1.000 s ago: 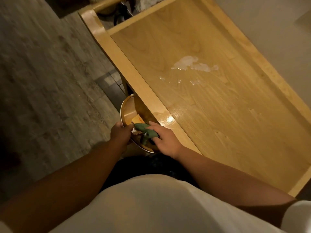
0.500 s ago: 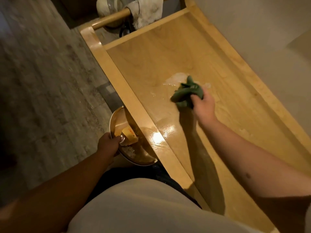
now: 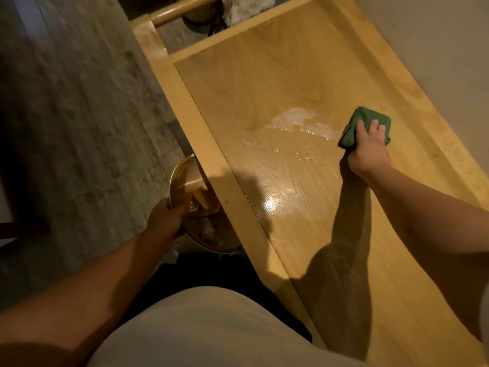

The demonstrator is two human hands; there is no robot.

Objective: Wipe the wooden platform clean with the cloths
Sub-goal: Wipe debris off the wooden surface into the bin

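The right hand [image 3: 366,148] presses a bunched green cloth [image 3: 363,125] flat onto the wooden platform [image 3: 264,83], fingers spread over the top of it and the thumb tucked at its near edge — a full, closed hold on the cloth. The cloth sits on the side of the board nearest the wall [image 3: 436,35], touching the right-hand tip of the white soapy puddle [image 3: 299,121].

What the next stroke turns on is this: the puddle lies to the left of the cloth, stretched as a thin band across the board from the cloth toward the raised rail [image 3: 190,123]. Smaller drops and a wet sheen [image 3: 270,202] lie nearer the person, between the puddle and the body. So a sweep leftward along the band would take in the most in one pass, I judge. The platform itself runs long from the person's body away toward the far end, where a round bar [image 3: 182,9] crosses.

The left hand [image 3: 165,221] is off the board, outside the rail, closed on the rim of a metal bowl [image 3: 206,229] holding something yellow — I cannot tell what. The right hand is plainly the nearer to the spill. Most of the wiping looks yet to be done.
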